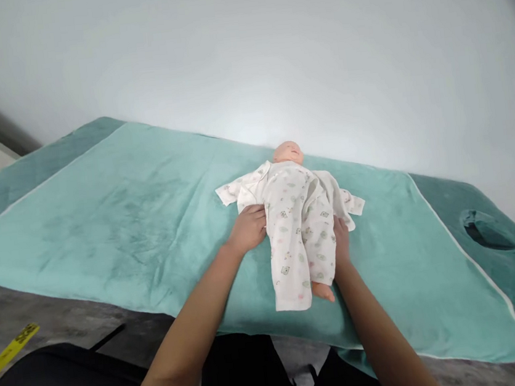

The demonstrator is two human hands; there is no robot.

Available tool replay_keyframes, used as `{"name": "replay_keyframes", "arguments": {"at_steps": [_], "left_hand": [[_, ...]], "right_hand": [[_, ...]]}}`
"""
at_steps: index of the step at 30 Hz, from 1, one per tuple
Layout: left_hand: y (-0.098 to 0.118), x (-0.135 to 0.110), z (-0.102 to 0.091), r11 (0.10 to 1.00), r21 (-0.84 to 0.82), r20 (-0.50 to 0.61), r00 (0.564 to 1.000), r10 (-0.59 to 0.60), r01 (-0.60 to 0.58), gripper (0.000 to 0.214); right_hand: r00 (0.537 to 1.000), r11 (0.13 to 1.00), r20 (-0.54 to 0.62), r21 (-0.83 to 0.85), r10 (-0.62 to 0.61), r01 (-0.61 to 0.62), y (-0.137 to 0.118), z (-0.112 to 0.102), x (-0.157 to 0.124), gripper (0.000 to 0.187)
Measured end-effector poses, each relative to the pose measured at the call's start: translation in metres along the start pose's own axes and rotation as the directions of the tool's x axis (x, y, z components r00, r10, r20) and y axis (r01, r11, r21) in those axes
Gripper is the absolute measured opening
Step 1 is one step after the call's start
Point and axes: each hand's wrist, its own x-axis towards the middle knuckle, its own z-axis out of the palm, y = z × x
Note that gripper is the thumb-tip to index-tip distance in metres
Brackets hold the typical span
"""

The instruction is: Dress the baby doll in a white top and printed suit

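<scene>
A bald baby doll lies face up just right of centre, head toward the top of the frame, one bare foot poking out below. Its white printed top spreads sideways, sleeves outstretched. Matching long trousers cover its front almost to the neck, the left-hand leg hanging past the foot.

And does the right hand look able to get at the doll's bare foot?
Likely yes, by drawing back: the right hand is beside the patterned trousers, and the bare foot pokes out of one leg with nothing visible covering it.
</scene>
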Motion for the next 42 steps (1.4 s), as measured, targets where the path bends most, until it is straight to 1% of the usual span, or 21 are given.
{"name": "replay_keyframes", "arguments": {"at_steps": [3, 5, 6, 8, 10, 12, 16, 19, 21, 23, 25, 26, 27, 28, 30, 32, 34, 36, 38, 40, 42], "left_hand": [[0.011, -0.017, -0.006, 0.997, 0.075, -0.005, 1.000, 0.011, -0.011, 0.031], [0.017, -0.027, -0.009, 0.995, 0.104, -0.018, 1.000, 0.012, -0.010, 0.035], [0.019, -0.031, -0.010, 0.994, 0.112, -0.027, 1.000, 0.007, -0.004, 0.036], [0.021, -0.037, -0.011, 0.992, 0.120, -0.045, 0.999, -0.023, 0.028, 0.038], [0.021, -0.041, -0.010, 0.989, 0.124, -0.073, 0.995, -0.071, 0.080, 0.039], [0.020, -0.044, -0.008, 0.986, 0.119, -0.104, 0.989, -0.108, 0.120, 0.039], [0.020, -0.046, -0.004, 0.980, 0.107, -0.147, 0.978, -0.150, 0.166, 0.037], [0.027, -0.048, -0.004, 0.970, 0.070, -0.202, 0.955, -0.215, 0.233, 0.031], [0.036, -0.054, -0.004, 0.958, 0.004, -0.247, 0.929, -0.276, 0.286, 0.028], [0.048, -0.063, -0.004, 0.940, -0.087, -0.288, 0.895, -0.340, 0.329, 0.026], [0.065, -0.075, -0.002, 0.918, -0.194, -0.324, 0.860, -0.394, 0.347, 0.024], [0.075, -0.080, -0.001, 0.907, -0.246, -0.327, 0.851, -0.410, 0.343, 0.022], [0.086, -0.085, 0.001, 0.899, -0.291, -0.313, 0.855, -0.414, 0.329, 0.020], [0.099, -0.088, 0.003, 0.895, -0.322, -0.282, 0.872, -0.401, 0.308, 0.018], [0.124, -0.089, 0.006, 0.910, -0.330, -0.178, 0.931, -0.320, 0.250, 0.020], [0.147, -0.083, 0.007, 0.947, -0.263, -0.067, 0.976, -0.207, 0.183, 0.030], [0.163, -0.075, 0.008, 0.978, -0.154, 0.000, 0.990, -0.144, 0.142, 0.043], [0.171, -0.067, 0.007, 0.988, -0.067, 0.014, 0.990, -0.139, 0.140, 0.048], [0.176, -0.063, 0.006, 0.988, -0.036, 0.001, 0.989, -0.149, 0.149, 0.044], [0.179, -0.061, 0.004, 0.989, -0.043, -0.017, 0.989, -0.144, 0.143, 0.036], [0.185, -0.062, 0.004, 0.989, -0.077, -0.051, 0.990, -0.133, 0.129, 0.022]], "right_hand": [[0.979, 0.977, -0.201, -0.212, -0.030, -0.013, 0.025, -0.004, -0.005, 0.022], [0.965, 0.967, -0.245, -0.252, -0.093, 0.029, 0.034, -0.014, -0.013, 0.028], [0.960, 0.965, -0.251, -0.256, -0.126, 0.060, 0.035, -0.020, -0.018, 0.030], [0.958, 0.960, -0.221, -0.251, -0.183, 0.125, 0.035, -0.031, -0.028, 0.035], [0.963, 0.960, -0.182, -0.233, -0.199, 0.155, 0.033, -0.039, -0.035, 0.038], [0.968, 0.966, -0.178, -0.216, -0.179, 0.139, 0.031, -0.041, -0.037, 0.038], [0.962, 0.978, -0.229, -0.178, -0.150, 0.110, 0.027, -0.039, -0.033, 0.032], [0.957, 0.990, -0.256, -0.071, -0.133, 0.119, 0.019, -0.039, -0.035, 0.022], [0.971, 0.989, -0.207, 0.069, -0.116, 0.133, 0.009, -0.041, -0.046, 0.016], [0.987, 0.965, -0.084, 0.217, -0.134, 0.149, -0.002, -0.043, -0.065, 0.013], [0.982, 0.933, 0.043, 0.322, -0.183, 0.160, -0.012, -0.045, -0.086, 0.010], [0.977, 0.924, 0.083, 0.349, -0.198, 0.157, -0.017, -0.046, -0.096, 0.009], [0.975, 0.921, 0.103, 0.359, -0.198, 0.149, -0.021, -0.046, -0.104, 0.008], [0.977, 0.924, 0.106, 0.356, -0.186, 0.137, -0.025, -0.046, -0.109, 0.009], [0.987, 0.937, 0.086, 0.336, -0.138, 0.102, -0.031, -0.045, -0.115, 0.013], [0.992, 0.940, 0.064, 0.333, -0.104, 0.077, -0.034, -0.043, -0.114, 0.014], [0.994, 0.925, 0.054, 0.375, -0.092, 0.065, -0.036, -0.041, -0.114, 0.013], [0.995, 0.887, 0.051, 0.459, -0.088, 0.055, -0.038, -0.042, -0.118, 0.011], [0.994, 0.838, 0.058, 0.544, -0.089, 0.044, -0.042, -0.048, -0.127, 0.008], [0.995, 0.809, 0.050, 0.587, -0.087, 0.042, -0.048, -0.057, -0.138, 0.007], [0.996, 0.802, 0.017, 0.595, -0.084, 0.058, -0.055, -0.067, -0.148, 0.008]]}}
